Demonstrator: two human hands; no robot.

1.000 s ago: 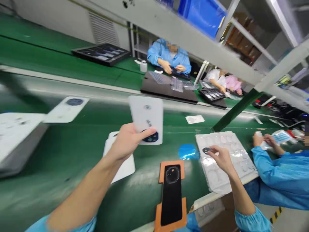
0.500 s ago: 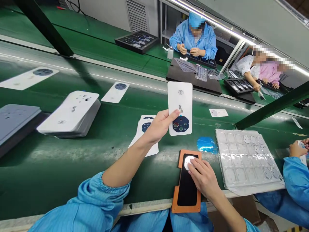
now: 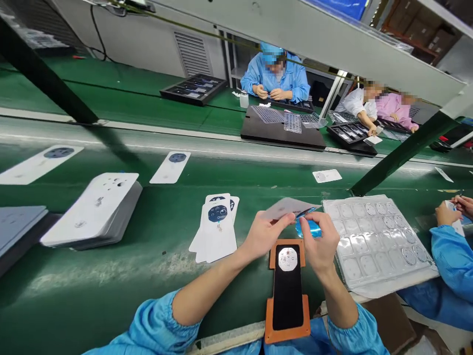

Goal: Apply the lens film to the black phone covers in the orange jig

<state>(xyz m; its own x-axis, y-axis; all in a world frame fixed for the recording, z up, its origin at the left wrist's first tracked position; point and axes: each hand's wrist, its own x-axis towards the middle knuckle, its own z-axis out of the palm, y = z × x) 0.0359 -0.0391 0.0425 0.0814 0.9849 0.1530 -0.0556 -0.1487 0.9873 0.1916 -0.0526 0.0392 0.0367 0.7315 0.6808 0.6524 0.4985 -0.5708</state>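
My left hand [image 3: 264,234] pinches a white phone back cover [image 3: 290,207] and holds it almost flat above the green belt. My right hand [image 3: 320,241] meets it at the cover's near edge, fingers pinched on a blue film tab [image 3: 305,213]. Just below both hands lies an orange and black jig [image 3: 287,291] with a round silvery lens piece [image 3: 287,258] seated at its top. A clear blister tray [image 3: 377,241] of lens pieces lies to the right. A blue film scrap [image 3: 312,229] rests on the belt behind my right hand.
White covers [image 3: 216,227] are fanned out left of the jig; a taller stack [image 3: 94,209] lies further left, and single covers [image 3: 171,166] ride the belt [image 3: 148,276]. A co-worker's blue sleeve and hands [image 3: 449,222] are at the right. Other workers sit across with black trays [image 3: 283,129].
My left hand has lowered the cover from upright to nearly flat. My right hand has left the jig, with the lens piece left on it, and come up to the cover's edge.
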